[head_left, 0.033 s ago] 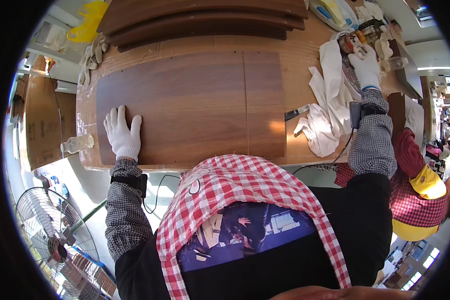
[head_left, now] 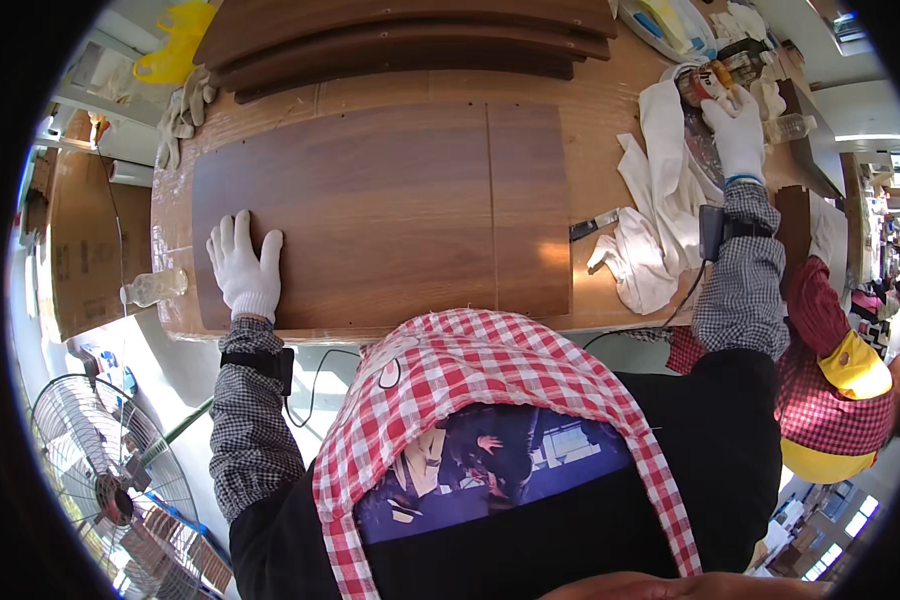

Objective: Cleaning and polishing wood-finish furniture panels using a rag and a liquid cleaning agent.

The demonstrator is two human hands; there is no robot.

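Note:
My left hand, in a white knit glove, lies flat with fingers spread on the left part of a brown wood-grain panel. A narrow groove runs across the panel near its right end. My right hand, gloved in white too, reaches to the far right of the table, beside a container with a red and white label. Its fingers are parted at that container; no firm grip shows. White cloths lie just left of this hand, and a dark-handled tool sticks out from them near the panel's right edge.
Curved brown boards are stacked at the far side. A clear bottle lies at the table's left edge, below spare gloves. A fan stands lower left. Another person works at the right. Cables hang from both my wrists.
My right hand has shifted slightly to the right and nearer to me, its fingers more apart at the labelled container. The left hand and the panel have stayed put.

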